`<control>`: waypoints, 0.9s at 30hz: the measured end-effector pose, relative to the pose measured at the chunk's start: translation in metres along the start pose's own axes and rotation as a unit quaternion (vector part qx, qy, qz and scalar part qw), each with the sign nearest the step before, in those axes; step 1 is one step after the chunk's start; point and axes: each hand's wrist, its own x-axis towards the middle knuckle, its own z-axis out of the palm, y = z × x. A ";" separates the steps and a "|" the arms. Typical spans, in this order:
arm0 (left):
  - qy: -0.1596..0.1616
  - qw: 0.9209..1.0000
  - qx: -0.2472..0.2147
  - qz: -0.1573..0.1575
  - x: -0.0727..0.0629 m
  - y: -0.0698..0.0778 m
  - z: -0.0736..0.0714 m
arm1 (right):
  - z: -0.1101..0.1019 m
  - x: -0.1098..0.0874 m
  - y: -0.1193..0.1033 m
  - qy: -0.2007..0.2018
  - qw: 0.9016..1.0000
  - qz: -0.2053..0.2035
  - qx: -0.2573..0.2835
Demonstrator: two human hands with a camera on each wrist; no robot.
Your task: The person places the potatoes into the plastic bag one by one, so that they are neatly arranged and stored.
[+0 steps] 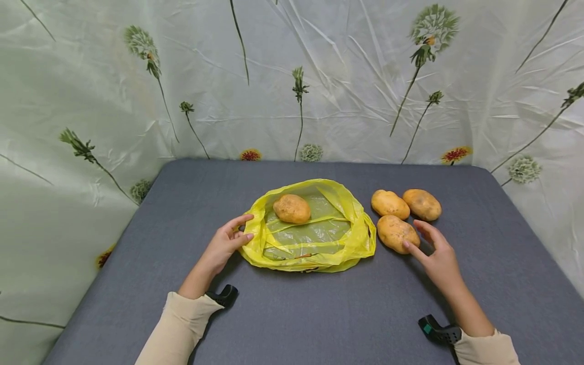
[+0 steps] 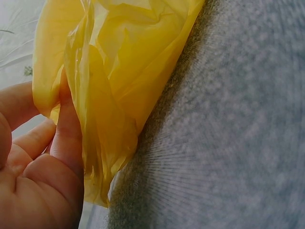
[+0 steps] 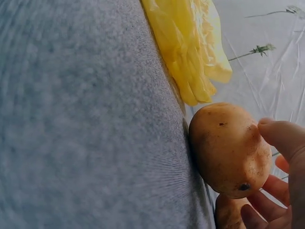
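A yellow plastic bag (image 1: 360,243) lies with its mouth spread wide, and one potato (image 1: 292,209) sits inside it. At the bag's left rim my left hand (image 1: 225,241) pinches the thin plastic between thumb and fingers; the left wrist view shows the bag's folds (image 2: 109,95) at the fingers. To the right of the bag, my right hand (image 1: 438,258) holds the nearest potato (image 1: 396,234) with the thumb on its near side and fingers curved around its right end. In the right wrist view the thumb tip rests on this potato (image 3: 228,148), which sits low at the table surface.
Two more potatoes, one paler (image 1: 389,204) and one browner (image 1: 422,204), lie just behind the gripped one. The dark grey table (image 1: 292,319) ends at the back against a flower-printed curtain (image 1: 351,86). Each wrist wears a black camera mount (image 1: 225,295).
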 end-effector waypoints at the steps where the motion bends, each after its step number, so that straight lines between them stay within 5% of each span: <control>1: 0.000 1.000 0.002 0.000 -0.001 0.002 0.001 | 0.000 -0.001 0.001 -0.005 1.000 0.005 0.004; 15: 0.002 1.000 0.009 0.000 -0.002 0.004 0.002 | 0.001 -0.006 0.004 -0.072 0.996 0.048 0.028; 27: 0.004 1.000 0.004 0.002 0.007 -0.017 -0.006 | 0.004 -0.005 -0.003 -0.014 0.996 0.055 0.073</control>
